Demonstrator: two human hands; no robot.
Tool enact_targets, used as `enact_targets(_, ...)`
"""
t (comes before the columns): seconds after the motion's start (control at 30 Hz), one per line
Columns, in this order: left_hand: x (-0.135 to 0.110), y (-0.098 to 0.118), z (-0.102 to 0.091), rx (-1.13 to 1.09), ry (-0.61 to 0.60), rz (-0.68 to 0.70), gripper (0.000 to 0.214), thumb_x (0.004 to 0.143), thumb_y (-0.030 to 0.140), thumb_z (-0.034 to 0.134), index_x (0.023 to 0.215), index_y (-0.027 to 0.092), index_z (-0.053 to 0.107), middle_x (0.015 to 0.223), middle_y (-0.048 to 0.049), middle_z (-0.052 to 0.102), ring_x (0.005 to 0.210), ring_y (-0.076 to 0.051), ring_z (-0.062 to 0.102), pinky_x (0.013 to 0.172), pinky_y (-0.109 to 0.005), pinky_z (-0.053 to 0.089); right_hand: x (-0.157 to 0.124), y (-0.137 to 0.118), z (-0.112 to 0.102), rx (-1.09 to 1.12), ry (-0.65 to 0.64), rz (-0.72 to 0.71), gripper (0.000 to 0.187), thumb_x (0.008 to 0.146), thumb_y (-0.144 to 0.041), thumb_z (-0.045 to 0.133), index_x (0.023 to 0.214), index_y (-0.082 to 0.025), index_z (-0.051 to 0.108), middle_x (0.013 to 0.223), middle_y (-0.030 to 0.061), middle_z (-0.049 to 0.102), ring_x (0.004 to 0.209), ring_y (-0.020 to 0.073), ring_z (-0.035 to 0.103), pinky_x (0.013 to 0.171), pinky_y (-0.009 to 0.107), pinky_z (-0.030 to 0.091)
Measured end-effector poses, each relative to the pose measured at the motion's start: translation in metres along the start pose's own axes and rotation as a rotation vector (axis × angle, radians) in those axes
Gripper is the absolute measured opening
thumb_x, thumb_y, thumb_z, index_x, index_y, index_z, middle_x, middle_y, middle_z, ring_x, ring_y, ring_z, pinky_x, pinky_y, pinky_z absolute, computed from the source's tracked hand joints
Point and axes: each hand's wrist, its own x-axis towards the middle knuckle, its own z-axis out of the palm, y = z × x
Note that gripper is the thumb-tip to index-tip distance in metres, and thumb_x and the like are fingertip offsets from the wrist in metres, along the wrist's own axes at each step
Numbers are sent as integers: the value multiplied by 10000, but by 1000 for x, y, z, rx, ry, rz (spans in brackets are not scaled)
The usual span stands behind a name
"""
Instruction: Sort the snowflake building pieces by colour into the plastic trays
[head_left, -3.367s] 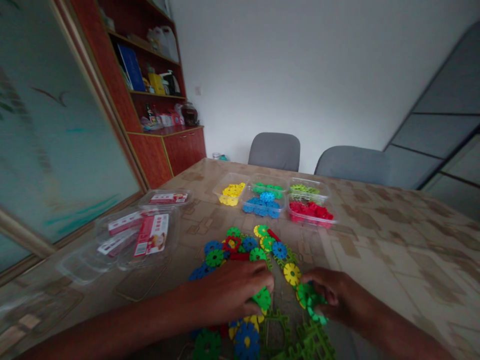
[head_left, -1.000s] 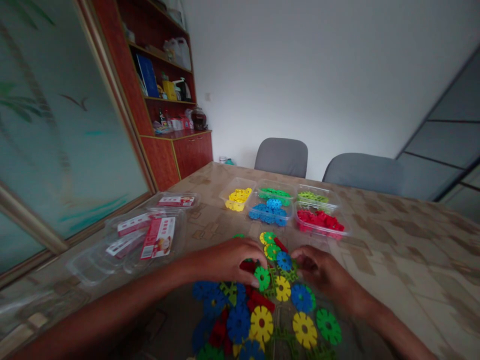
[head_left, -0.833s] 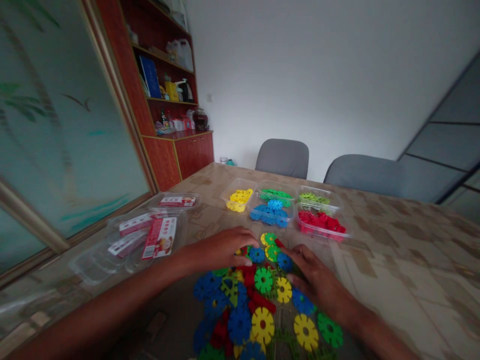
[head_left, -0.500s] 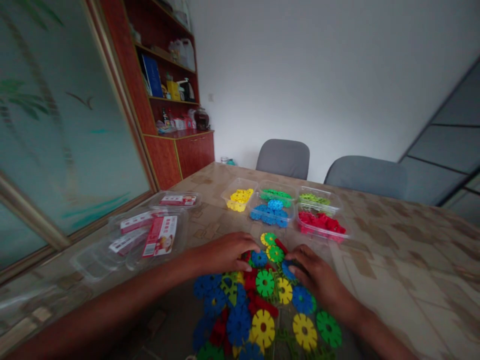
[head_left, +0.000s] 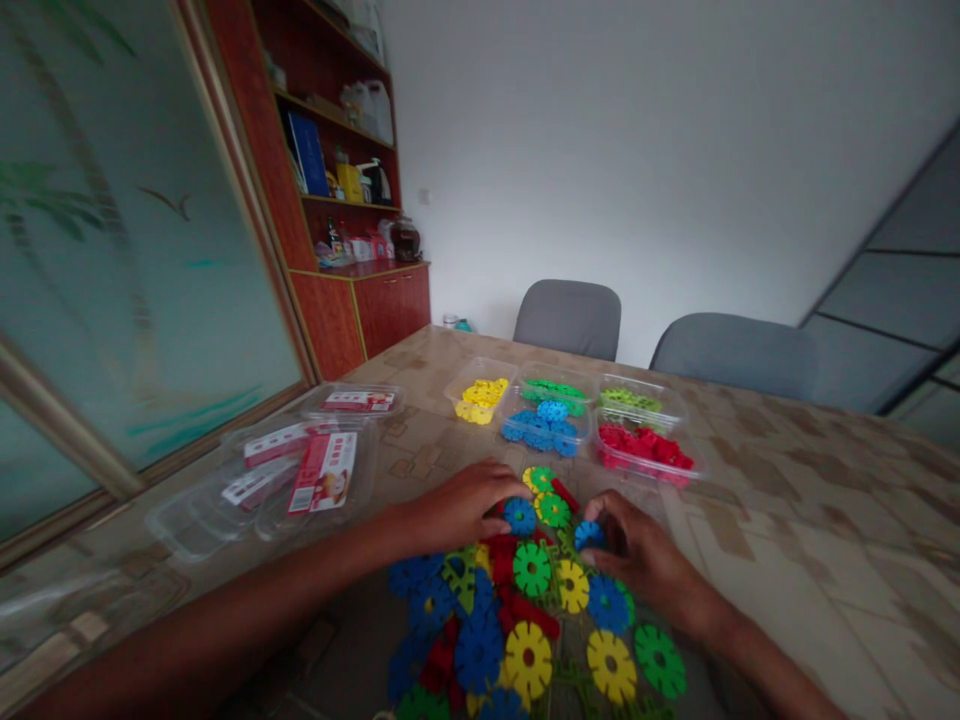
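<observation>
A spread of notched plastic discs and other interlocking pieces lies in front of me. My left hand (head_left: 480, 505) has its thumb and fingers closed at the edge of a blue notched disc (head_left: 520, 516). Between the thumb and forefinger of my right hand (head_left: 641, 550), another blue notched disc (head_left: 589, 535) is pinched, tilted a little. Among the loose pieces around the hands are a green disc (head_left: 532, 569), yellow discs (head_left: 527, 657), red pieces (head_left: 536, 615) and a green disc (head_left: 660, 660) at the right.
Clear plastic boxes hold sorted pieces: yellow (head_left: 481, 397), green (head_left: 555, 392), blue (head_left: 541, 432), light green (head_left: 630, 400) and red (head_left: 646, 447). Clear lids with labels (head_left: 325, 472) lie at the left. Two grey chairs (head_left: 568, 315) stand beyond the table (head_left: 787, 480).
My right hand has lifted and turned slightly, so the blue disc in its fingers shows more plainly. My left hand stays by its blue disc. The view has shifted slightly.
</observation>
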Motion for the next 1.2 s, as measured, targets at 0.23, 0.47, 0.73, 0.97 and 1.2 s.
enact_targets(0.23,-1,1,-3,-42,16,-45,418,752,149,698,1142,215,564,1075,-51,531,1024,-217,511,866,-285,400,3,-2,-6,111,40,93,219,783,-341,592,783,-208,418,646,-56,415,591,114,391,531,229,313)
enact_targets(0.47,-1,-2,-3,-48,72,-8,230,747,118,669,935,179,551,996,-34,544,983,-198,504,840,-266,381,2,9,-17,194,26,56,274,822,-444,589,807,-188,494,690,-27,474,626,125,451,552,236,365)
enact_targets(0.73,-3,1,-32,-249,-58,-85,42,842,191,562,866,158,571,759,21,577,680,-111,520,605,-198,358,-4,-19,-37,174,-231,93,259,803,-429,608,762,-187,524,668,-31,472,599,117,428,545,231,332)
enact_targets(0.97,-13,17,-51,-391,-418,-79,72,800,216,646,858,181,621,703,30,581,632,-105,534,565,-188,389,-15,-36,-45,26,-342,102,82,792,-251,601,750,-182,614,641,-33,501,598,114,453,527,212,335)
enact_targets(1.2,-16,26,-39,-373,-517,-37,147,720,83,690,805,201,665,616,30,604,564,-128,567,502,-204,389,-29,-57,-36,-53,-438,190,488,643,-53,600,1058,-299,677,811,-3,624,739,172,571,631,262,441)
